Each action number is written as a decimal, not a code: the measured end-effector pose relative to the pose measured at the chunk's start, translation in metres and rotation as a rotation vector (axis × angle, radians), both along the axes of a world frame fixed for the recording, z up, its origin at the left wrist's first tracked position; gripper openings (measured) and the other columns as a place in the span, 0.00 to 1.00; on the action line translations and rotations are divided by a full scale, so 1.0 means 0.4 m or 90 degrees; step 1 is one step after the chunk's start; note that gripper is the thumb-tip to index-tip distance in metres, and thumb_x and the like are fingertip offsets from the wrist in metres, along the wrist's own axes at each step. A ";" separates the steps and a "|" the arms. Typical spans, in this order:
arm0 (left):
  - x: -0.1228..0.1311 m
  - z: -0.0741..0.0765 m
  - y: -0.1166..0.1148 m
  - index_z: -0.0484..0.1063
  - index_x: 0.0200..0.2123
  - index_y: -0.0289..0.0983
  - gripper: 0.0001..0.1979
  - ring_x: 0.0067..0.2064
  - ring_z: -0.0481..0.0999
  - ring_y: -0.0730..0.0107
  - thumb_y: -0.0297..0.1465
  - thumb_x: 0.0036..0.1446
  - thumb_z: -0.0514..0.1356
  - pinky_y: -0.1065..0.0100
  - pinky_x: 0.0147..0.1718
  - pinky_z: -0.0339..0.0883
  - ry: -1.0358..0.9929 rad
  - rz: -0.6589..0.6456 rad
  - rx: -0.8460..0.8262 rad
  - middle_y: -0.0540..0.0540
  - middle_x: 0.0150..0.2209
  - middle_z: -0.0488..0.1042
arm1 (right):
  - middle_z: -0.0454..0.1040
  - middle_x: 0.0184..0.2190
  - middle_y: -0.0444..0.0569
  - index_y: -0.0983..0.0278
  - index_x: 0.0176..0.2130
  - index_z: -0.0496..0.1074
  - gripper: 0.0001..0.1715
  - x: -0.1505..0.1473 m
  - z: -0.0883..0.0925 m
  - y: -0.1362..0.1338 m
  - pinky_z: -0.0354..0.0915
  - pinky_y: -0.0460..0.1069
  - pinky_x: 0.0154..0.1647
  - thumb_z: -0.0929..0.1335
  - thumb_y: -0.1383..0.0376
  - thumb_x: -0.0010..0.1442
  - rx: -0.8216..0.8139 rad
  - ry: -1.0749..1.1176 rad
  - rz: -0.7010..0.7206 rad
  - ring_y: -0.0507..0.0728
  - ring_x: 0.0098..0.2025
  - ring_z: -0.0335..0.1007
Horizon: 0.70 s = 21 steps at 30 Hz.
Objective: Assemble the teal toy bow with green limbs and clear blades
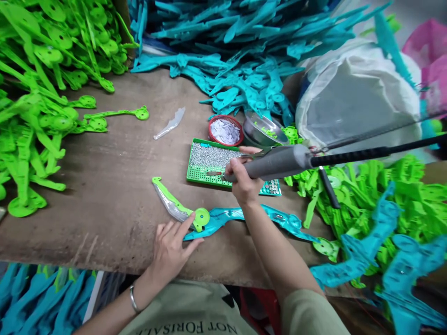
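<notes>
My right hand (246, 184) is wrapped round a grey electric screwdriver (279, 163), whose bit points left above a green tray (190, 174) of small screws. The fingers of my left hand (172, 246) lie stretched over the joint of a lime-green plastic part (201, 217) and a blue plastic part (226, 215). The round end of the green part rests on the blue part's left end. Along the green part's arm sits a clear, silvery blade-shaped piece (171, 202). My right forearm hides the middle of the blue part.
Lime-green parts (38, 93) pile up at left, more (366, 209) at right. Blue parts (237, 42) are heaped at the back. A red basket (240, 132) and metal bowl (249, 130) stand behind the tray. A white sack (359, 60) is at back right. A loose clear blade (171, 123) lies on the table.
</notes>
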<state>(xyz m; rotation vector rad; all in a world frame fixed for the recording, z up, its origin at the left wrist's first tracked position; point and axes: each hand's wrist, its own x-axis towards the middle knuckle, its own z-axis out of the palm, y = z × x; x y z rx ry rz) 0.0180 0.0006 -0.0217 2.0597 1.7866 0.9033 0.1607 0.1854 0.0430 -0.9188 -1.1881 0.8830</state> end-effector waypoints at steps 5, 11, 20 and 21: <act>0.000 -0.002 0.003 0.68 0.61 0.37 0.26 0.35 0.71 0.64 0.42 0.64 0.60 0.62 0.37 0.55 -0.006 0.001 0.015 0.47 0.33 0.78 | 0.66 0.17 0.34 0.59 0.37 0.66 0.16 0.001 -0.051 0.028 0.64 0.49 0.23 0.74 0.59 0.53 0.004 0.040 0.001 0.51 0.17 0.65; -0.002 0.005 0.002 0.68 0.62 0.37 0.26 0.35 0.72 0.63 0.43 0.65 0.59 0.62 0.37 0.55 0.000 0.000 -0.015 0.45 0.34 0.79 | 0.64 0.17 0.34 0.59 0.37 0.66 0.16 0.003 -0.064 0.036 0.63 0.49 0.22 0.72 0.57 0.52 -0.016 0.005 -0.015 0.50 0.17 0.62; -0.001 0.016 0.002 0.66 0.63 0.38 0.29 0.36 0.74 0.63 0.43 0.62 0.63 0.62 0.37 0.56 -0.013 0.007 -0.035 0.45 0.34 0.79 | 0.63 0.16 0.34 0.59 0.35 0.65 0.12 -0.001 -0.073 0.039 0.64 0.49 0.23 0.71 0.58 0.53 -0.021 -0.047 -0.009 0.50 0.17 0.62; 0.000 0.017 0.002 0.66 0.63 0.38 0.29 0.36 0.73 0.62 0.43 0.62 0.63 0.62 0.37 0.56 -0.003 0.006 -0.036 0.45 0.34 0.79 | 0.63 0.16 0.34 0.59 0.35 0.65 0.12 -0.002 -0.072 0.039 0.63 0.49 0.22 0.71 0.58 0.53 -0.021 -0.054 -0.002 0.50 0.17 0.62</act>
